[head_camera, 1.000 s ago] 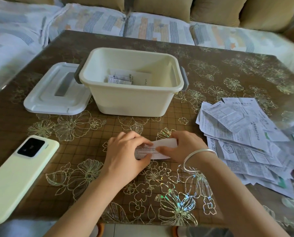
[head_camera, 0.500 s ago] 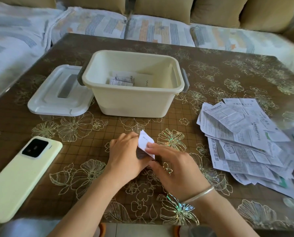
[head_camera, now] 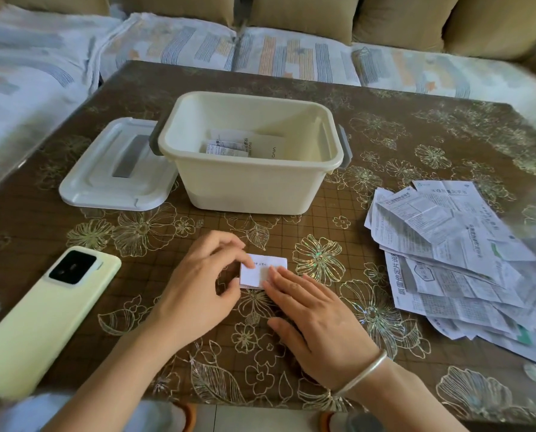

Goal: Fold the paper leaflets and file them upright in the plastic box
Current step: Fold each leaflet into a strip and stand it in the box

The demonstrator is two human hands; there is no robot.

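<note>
leaflet (head_camera: 271, 260), folded small, print illegible

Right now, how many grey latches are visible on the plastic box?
2. The left latch sits on the plastic box end beside the lid; the right latch on the opposite end.

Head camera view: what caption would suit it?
The left hand holds a folded leaflet while the right hand presses it flat, near the open plastic box and a pile of loose leaflets.
</note>
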